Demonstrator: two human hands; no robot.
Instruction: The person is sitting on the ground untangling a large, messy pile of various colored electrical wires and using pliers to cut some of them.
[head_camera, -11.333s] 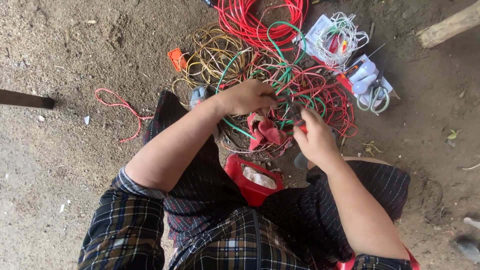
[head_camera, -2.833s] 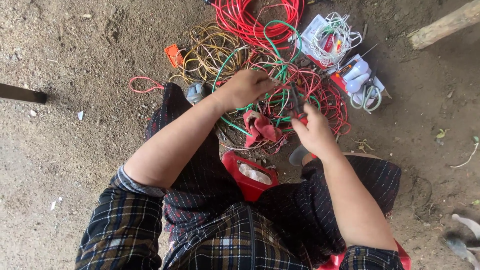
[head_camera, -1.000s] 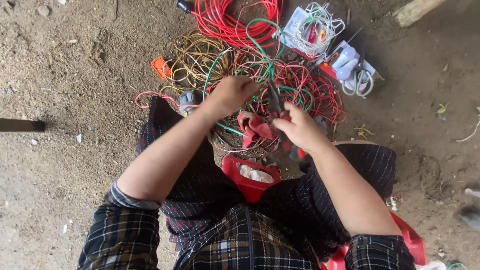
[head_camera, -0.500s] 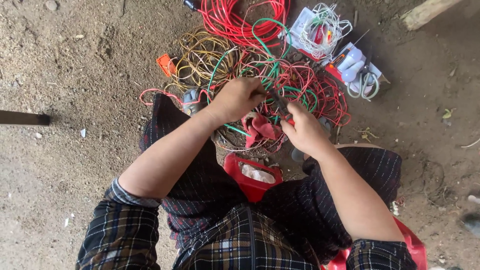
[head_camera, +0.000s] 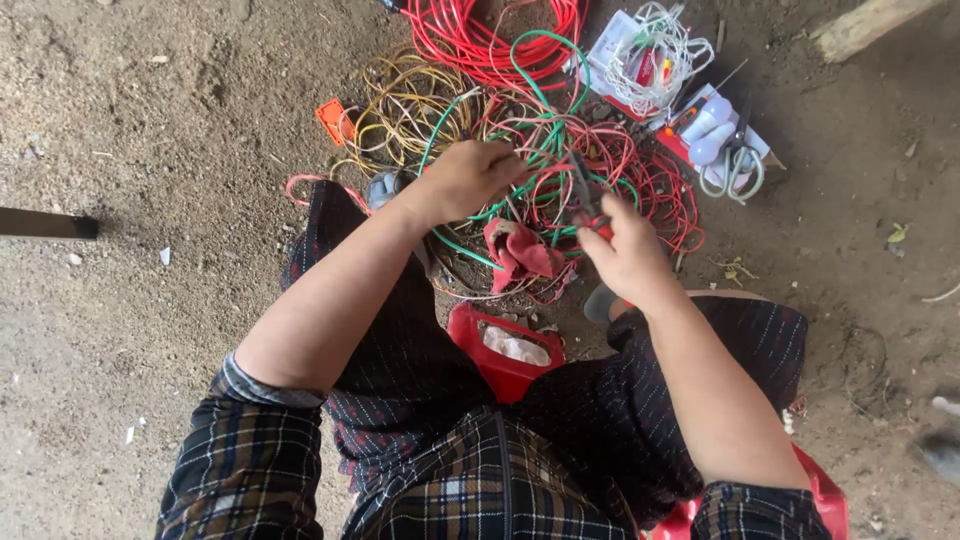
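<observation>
At lower centre a red plastic pouch (head_camera: 503, 352) lies on the lap. Above it, the right hand (head_camera: 628, 258) grips red-handled pliers (head_camera: 588, 200), and the left hand (head_camera: 468, 178) pinches a thin wire in the tangled red and green wires (head_camera: 590, 175). Grey-handled scissors (head_camera: 733, 165) lie upper right.

white-red pkg (head_camera: 622, 45) top right, under white wire coil

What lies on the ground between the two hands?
In the head view, tangled red and green wires lie between the left hand and right hand, with a red rag just below.
</observation>
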